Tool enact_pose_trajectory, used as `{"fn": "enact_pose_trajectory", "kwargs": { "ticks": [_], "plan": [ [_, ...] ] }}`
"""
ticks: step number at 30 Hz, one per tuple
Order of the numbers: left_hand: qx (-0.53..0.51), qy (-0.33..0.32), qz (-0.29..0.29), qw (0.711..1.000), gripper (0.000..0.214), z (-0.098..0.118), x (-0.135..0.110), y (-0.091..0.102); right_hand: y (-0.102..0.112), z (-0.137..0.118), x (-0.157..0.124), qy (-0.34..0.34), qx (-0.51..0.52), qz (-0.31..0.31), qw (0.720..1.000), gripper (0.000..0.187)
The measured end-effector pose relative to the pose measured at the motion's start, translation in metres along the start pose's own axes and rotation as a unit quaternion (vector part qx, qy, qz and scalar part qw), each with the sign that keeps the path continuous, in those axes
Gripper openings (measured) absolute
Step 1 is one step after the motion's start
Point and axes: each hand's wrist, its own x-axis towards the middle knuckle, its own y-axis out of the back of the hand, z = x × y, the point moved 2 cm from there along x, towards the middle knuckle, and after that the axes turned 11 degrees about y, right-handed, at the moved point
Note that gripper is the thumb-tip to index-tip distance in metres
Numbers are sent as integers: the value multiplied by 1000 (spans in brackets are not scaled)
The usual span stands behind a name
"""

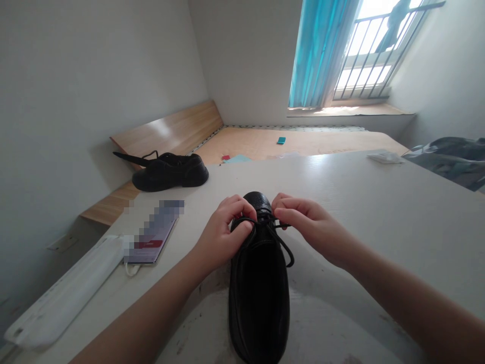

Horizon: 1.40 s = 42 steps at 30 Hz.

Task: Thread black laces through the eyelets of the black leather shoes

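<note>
- A white tabletop [382, 227] is being used as the work surface, and a folded white packet [62, 293] and a partly blurred phone [151, 242] are being kept along its left edge.
- A black leather shoe [259, 298] is being kept at the middle of the near edge, with its toe pointing away.
- The shoe is being judged as fairly stiff and somewhat heavy, so it could best be taken by the sides or the heel collar.
- The left hand [222, 235] is being held narrow, with the black lace [283, 242] being pinched near the eyelets.
- The right hand [308, 222] is also being curled narrowly, and the thin, probably slippery lace is being pinched.
</note>
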Motion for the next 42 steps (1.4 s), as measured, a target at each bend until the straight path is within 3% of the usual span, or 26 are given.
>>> {"fn": "enact_pose_trajectory", "kwargs": {
  "ticks": [4,9,13,18,20,22,25,28,35,39,42],
  "plan": [
    [0,13,-10,1000,8,-1,1,-1,2,5,1,-90,216,1,972,29],
    [8,17,-17,1000,9,0,2,-1,25,-3,9,-91,400,95,907,44],
    [12,20,-17,1000,9,1,1,-1,49,-3,14,-82,397,182,896,44],
    [6,25,-2,1000,13,-4,0,-1,49,12,14,-84,252,249,931,34],
    [2,16,0,1000,18,-5,1,-2,41,13,13,-54,216,226,948,26],
    [-6,8,-5,1000,18,-5,2,-3,33,11,11,-25,239,158,958,24],
    [-22,5,-14,1000,16,-2,2,-3,25,2,8,16,319,19,947,32],
    [-55,18,-28,998,14,1,0,-3,23,-4,4,54,333,-69,939,33],
    [-173,37,-38,984,28,5,-3,0,13,-3,-2,42,142,-131,980,23],
    [-256,51,-29,965,36,8,-2,4,10,-10,-5,36,217,-164,962,27],
    [-353,88,34,931,49,7,3,13,13,-18,-6,16,310,-159,937,28]
  ]
}}
